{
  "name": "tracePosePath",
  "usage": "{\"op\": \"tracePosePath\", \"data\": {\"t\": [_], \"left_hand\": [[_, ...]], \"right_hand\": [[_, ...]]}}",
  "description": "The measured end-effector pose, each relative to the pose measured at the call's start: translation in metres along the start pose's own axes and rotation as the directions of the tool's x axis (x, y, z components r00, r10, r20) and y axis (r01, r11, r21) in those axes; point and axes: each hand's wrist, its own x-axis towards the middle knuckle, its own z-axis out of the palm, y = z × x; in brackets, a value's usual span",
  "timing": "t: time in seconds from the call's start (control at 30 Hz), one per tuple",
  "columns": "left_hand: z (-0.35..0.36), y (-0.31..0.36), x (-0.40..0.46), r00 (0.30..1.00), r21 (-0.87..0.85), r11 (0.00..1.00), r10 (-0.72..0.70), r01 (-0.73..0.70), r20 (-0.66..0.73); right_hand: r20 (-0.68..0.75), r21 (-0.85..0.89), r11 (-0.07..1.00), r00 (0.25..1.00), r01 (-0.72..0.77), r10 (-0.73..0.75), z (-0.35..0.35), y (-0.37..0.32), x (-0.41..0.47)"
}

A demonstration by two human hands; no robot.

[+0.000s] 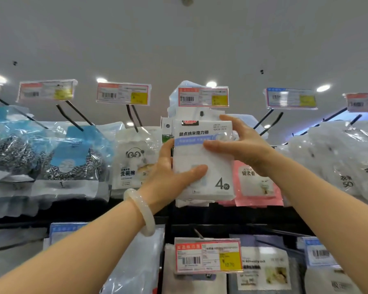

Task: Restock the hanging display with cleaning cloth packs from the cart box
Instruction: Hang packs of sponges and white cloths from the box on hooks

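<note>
Both hands hold 1 white pack (202,158) up at the top hook, under its price tag (203,96). The left hand (174,172) clamps its lower edge for support; the right hand (240,145) grips the upper side, likely steering its hole onto the hook.

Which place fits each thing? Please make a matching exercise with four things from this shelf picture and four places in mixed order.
Things:
1. white four-piece sponge pack
2. pale jade-like bangle
3. steel wool scourer bags
4. pink sachet pack

Places:
A. far left on the hooks
B. between both hands
C. behind the right forearm
D. on the left wrist

Pairs: 1-B, 2-D, 3-A, 4-C
</note>
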Motion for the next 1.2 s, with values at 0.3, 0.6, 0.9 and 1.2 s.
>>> {"op": "tracePosePath", "data": {"t": [0.3, 0.6, 0.9, 1.2], "left_hand": [[0.001, -0.025, 0.006, 0.992, 0.287, 0.95, -0.129, 0.121, 0.006], [0.009, -0.029, 0.006, 0.959, 0.692, 0.696, -0.284, 0.193, 0.019], [0.008, 0.038, -0.062, 0.978, 0.732, 0.657, -0.199, 0.181, -0.063], [-0.038, 0.082, -0.224, 0.871, 0.956, -0.043, -0.402, 0.289, -0.281]], "right_hand": [[0.044, -0.166, 0.971, 0.983, -0.17, 0.18, 0.016, 0.035, 0.015], [0.112, -0.893, 0.449, 0.972, 0.007, 0.208, 0.048, 0.067, -0.002], [0.239, -0.825, 0.555, 0.957, 0.111, 0.163, 0.036, -0.008, -0.081], [0.561, -0.607, 0.718, 0.823, 0.34, 0.084, 0.139, -0.049, -0.199]]}}
